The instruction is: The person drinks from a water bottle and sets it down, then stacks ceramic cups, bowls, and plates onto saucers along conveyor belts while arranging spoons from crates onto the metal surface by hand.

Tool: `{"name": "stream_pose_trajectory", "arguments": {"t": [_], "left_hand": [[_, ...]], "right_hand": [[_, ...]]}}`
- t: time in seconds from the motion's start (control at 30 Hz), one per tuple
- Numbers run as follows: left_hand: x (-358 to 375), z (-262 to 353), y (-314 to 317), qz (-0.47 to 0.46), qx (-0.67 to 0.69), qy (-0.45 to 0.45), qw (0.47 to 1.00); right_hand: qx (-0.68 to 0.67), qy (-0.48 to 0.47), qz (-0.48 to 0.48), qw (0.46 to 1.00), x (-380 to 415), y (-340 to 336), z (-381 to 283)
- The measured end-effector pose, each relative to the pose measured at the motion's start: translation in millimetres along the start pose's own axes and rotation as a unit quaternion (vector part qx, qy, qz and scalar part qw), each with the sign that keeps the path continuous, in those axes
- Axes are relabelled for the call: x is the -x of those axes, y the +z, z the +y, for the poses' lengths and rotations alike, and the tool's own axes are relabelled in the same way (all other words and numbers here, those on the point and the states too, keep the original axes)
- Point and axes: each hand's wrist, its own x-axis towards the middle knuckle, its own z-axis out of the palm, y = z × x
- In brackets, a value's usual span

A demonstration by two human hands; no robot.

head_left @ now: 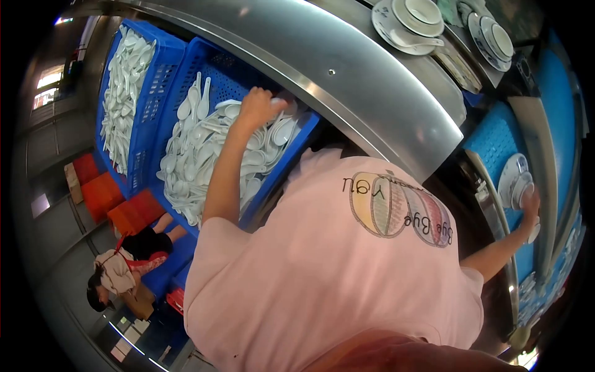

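The left hand [260, 106] is hovering, curled, over glossy white spoons [186, 155], probably best gathered by their handles, while the right hand [530, 201] is touching round white dishes [513, 177], each grip's hold unclear.

Your left hand [254, 110] is blurring at its fingertips, so you are not seeing whether they are gripping any white soup spoons [192, 146]; your right hand [530, 201] is covering part of the white bowl [522, 185], hiding its own grip; the blue conveyor belt [563, 93] is being cut off rightward, and the lower-right dishes [558, 273] are appearing too small to tell apart
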Motion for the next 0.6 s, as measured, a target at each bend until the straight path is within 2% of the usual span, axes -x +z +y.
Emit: {"name": "stream_pose_trajectory", "arguments": {"t": [0.1, 0.17, 0.23, 0.3, 0.37, 0.43, 0.5, 0.53, 0.57, 0.6], "left_hand": [[22.3, 30.2, -10.1, -0.024, 0.006, 0.076, 0.997], [30.3, 43.9, -13.7, -0.062, -0.035, 0.068, 0.995], [35.4, 46.0, -18.1, -0.079, -0.023, 0.072, 0.994], [38.3, 48.5, -21.9, -0.091, -0.003, 0.032, 0.995], [37.6, 34.0, -12.8, -0.097, 0.034, 0.037, 0.994], [39.0, 24.7, -6.1, -0.080, 0.015, 0.065, 0.995], [41.0, 34.3, -13.6, -0.105, 0.013, 0.053, 0.993], [42.3, 37.8, -18.5, -0.126, 0.055, 0.027, 0.990], [41.0, 36.1, -19.1, -0.145, 0.050, 0.023, 0.988], [41.3, 36.2, -18.4, -0.141, 0.059, 0.012, 0.988]], "right_hand": [[-0.204, -0.017, 0.015, 0.979, -2.1, 28.6, -1.0], [-0.327, -0.025, 0.013, 0.945, 2.8, 39.0, -39.6], [-0.339, -0.028, 0.024, 0.940, 4.7, 46.0, -89.9], [-0.340, -0.057, 0.042, 0.938, -5.3, 58.1, -124.1], [-0.396, -0.083, 0.018, 0.914, -8.4, 58.1, -179.4], [-0.408, -0.102, -0.024, 0.907, -16.1, 61.8, -228.0], [-0.362, -0.154, -0.021, 0.919, -36.4, 85.8, -254.1], [-0.330, -0.181, 0.021, 0.926, -45.9, 105.5, -264.9], [-0.278, -0.156, -0.009, 0.948, -33.9, 90.4, -292.6], [-0.311, -0.201, 0.017, 0.929, -54.5, 124.5, -291.4]]}}
